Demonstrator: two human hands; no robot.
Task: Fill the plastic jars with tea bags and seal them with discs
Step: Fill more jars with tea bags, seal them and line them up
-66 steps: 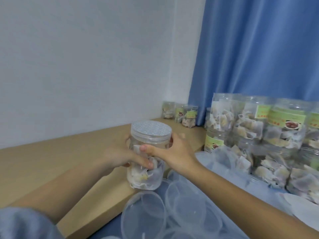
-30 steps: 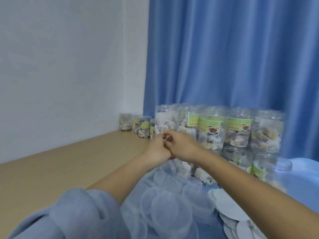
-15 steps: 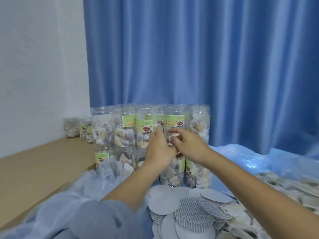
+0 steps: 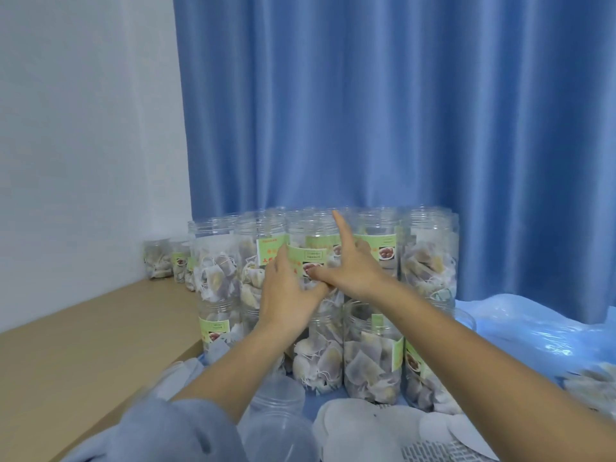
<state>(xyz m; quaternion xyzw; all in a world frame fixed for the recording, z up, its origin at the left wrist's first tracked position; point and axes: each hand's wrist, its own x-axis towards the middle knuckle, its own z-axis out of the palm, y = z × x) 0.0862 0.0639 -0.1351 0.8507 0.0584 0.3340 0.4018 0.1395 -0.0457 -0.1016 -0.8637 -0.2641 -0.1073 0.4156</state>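
Discs (image 4: 360,425): white, loose at the near edge, beside empty jars (image 4: 276,400)
Left hand (image 4: 286,296): grip open, fingers against stacked jars
Right hand (image 4: 350,268): grip open, forefinger raised
Stack (image 4: 430,261): tea-bag jars, two tiers, before curtain (image 4: 383,101)

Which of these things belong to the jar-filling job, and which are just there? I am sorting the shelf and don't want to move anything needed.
Part of the job:
- stacked filled jars
- white discs
- empty clear jars
- loose tea bags
- left hand and right hand, both open at the stack

Just there:
- blue curtain
- white wall
- wooden surface
- blue plastic sheet
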